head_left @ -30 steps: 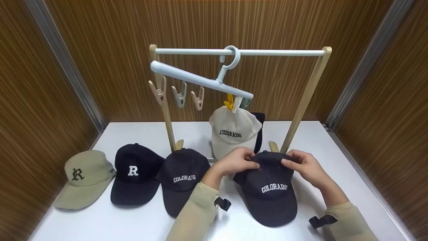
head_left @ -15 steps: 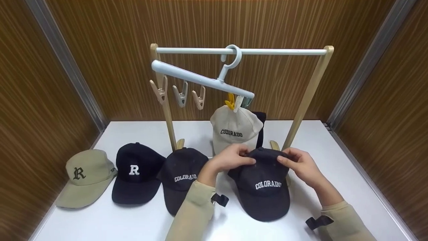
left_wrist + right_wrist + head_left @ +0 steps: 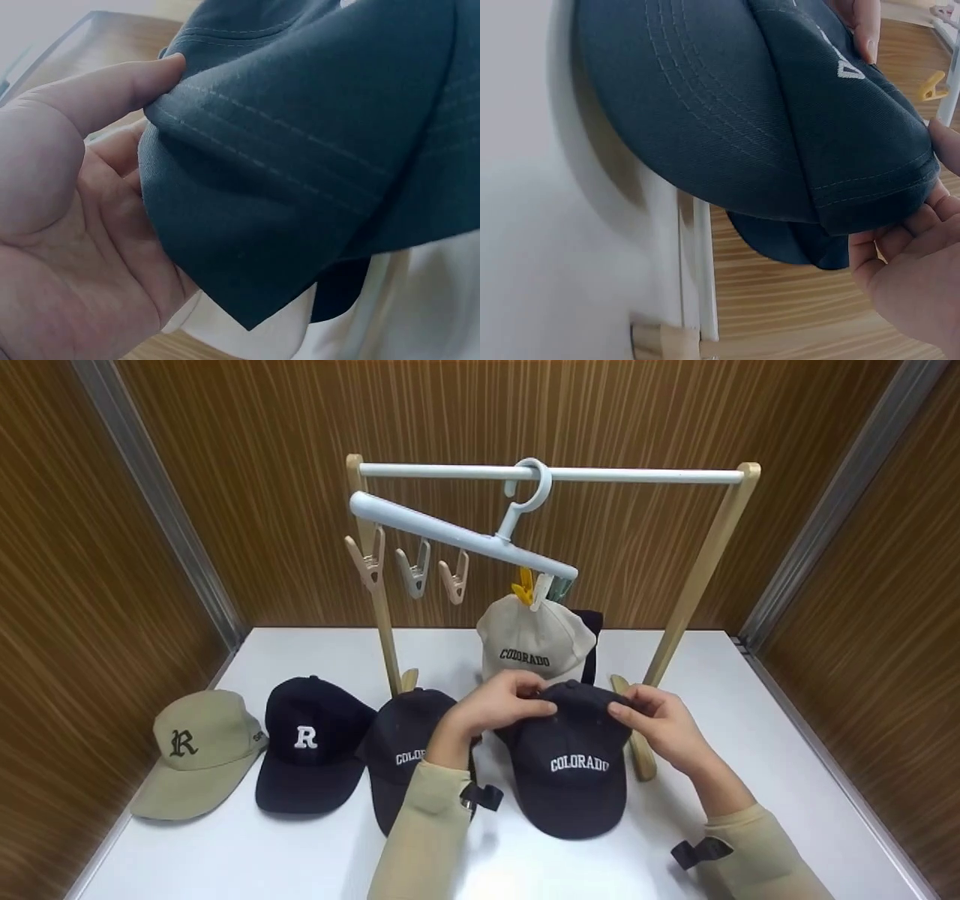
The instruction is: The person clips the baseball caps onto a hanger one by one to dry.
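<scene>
Both hands hold a dark baseball cap (image 3: 568,799) lettered COLORADO by the top of its crown, with its brim toward me. My left hand (image 3: 496,709) pinches the crown's left side, thumb in front. On the right side my right hand (image 3: 664,727) pinches it the same way. In the left wrist view the thumb presses the stitched cloth of the cap (image 3: 270,135). In the right wrist view, the fingers curl behind the cap (image 3: 855,150). Just behind hangs a cream cap (image 3: 525,637), clipped to a pale blue hanger (image 3: 450,532); its lower part is hidden.
Tan (image 3: 199,742), black R (image 3: 307,742) and dark COLORADO (image 3: 409,735) caps stand in a row at left. The hanger hooks over a rack's white bar (image 3: 637,475). Three unclasped clothespins (image 3: 414,574) hang at its left; a yellow clip (image 3: 523,585) is at its right.
Both hands have carried the dark cap leftward and slightly up, toward the front of the cream cap. The grip looks the same. The whole view has shifted a little.
</scene>
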`<state>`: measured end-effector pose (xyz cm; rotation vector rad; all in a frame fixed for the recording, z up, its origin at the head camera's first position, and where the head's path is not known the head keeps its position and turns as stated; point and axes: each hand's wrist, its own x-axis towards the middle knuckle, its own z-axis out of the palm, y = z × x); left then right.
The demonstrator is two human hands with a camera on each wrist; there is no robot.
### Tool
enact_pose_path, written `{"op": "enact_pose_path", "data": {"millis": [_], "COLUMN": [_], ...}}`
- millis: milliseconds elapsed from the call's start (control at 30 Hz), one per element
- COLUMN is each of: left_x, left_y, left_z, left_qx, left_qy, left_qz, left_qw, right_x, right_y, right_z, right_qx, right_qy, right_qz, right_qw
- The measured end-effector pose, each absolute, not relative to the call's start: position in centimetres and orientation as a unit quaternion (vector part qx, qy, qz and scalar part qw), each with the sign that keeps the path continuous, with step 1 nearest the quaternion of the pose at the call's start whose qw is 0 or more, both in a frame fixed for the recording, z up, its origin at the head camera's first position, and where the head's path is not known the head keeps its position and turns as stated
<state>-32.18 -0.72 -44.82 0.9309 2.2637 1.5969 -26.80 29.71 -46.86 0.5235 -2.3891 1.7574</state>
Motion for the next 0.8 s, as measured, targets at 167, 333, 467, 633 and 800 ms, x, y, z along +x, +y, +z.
{"op": "enact_pose_path", "data": {"millis": [167, 333, 467, 633, 800], "left_x": [-32.2, -32.3, -32.5, -32.5, -32.6], "left_y": [-1.6, -2.2, -2.6, -3.0, -3.5], "left_z": [-44.4, -44.2, -44.2, -44.1, -44.0], "left_qx": [0.316, 0.314, 0.316, 0.307, 0.292], "left_qy": [0.773, 0.768, 0.763, 0.766, 0.773], "left_qz": [0.541, 0.551, 0.558, 0.56, 0.561], "left_qw": [0.101, 0.091, 0.083, 0.071, 0.056], "right_x": [-27.1, -27.4, -27.7, -28.1, -28.3], "right_y": [28.8, 28.1, 27.7, 27.1, 26.3], "right_z": [-46.4, -46.1, -46.0, -45.8, -45.4], "right_qx": [0.176, 0.178, 0.174, 0.169, 0.169], "right_qy": [-0.787, -0.782, -0.785, -0.788, -0.78], "right_qz": [0.587, 0.593, 0.591, 0.587, 0.595], "right_qw": [0.068, 0.067, 0.07, 0.082, 0.091]}}
